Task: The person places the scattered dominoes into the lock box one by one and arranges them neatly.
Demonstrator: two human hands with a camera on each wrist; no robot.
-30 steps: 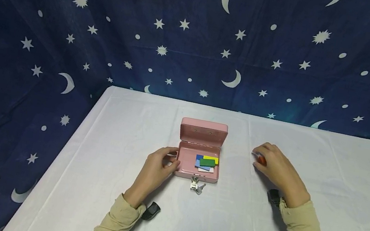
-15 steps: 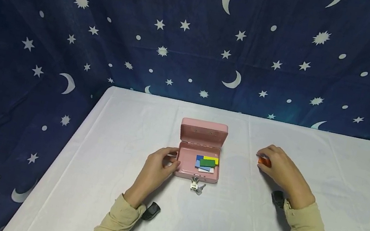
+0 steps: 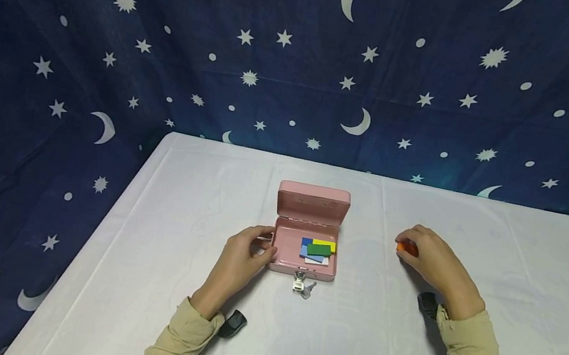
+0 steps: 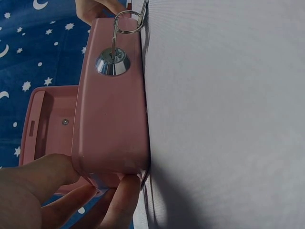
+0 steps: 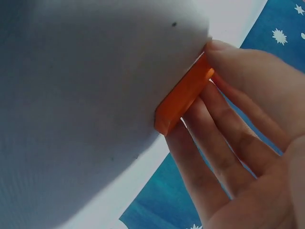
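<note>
A pink metal cash box stands on the white table with its lid raised. My left hand grips the box's left side; in the left wrist view the thumb and fingers bend round its corner. Inside, toward the right, flat rectangular blocks overlap: green, yellow, blue, light blue and white. Off to the right of the box, my right hand pinches an orange rectangular block by its ends between thumb and fingers, low over the cloth.
A silver lock is on the box's front with a key in it, and another key hangs from its ring. Behind the table's far edge rises a dark blue curtain with moons and stars.
My right hand has shifted slightly right and toward me, and more of the orange block shows between its fingers. The left hand and the box have stayed where they were.
</note>
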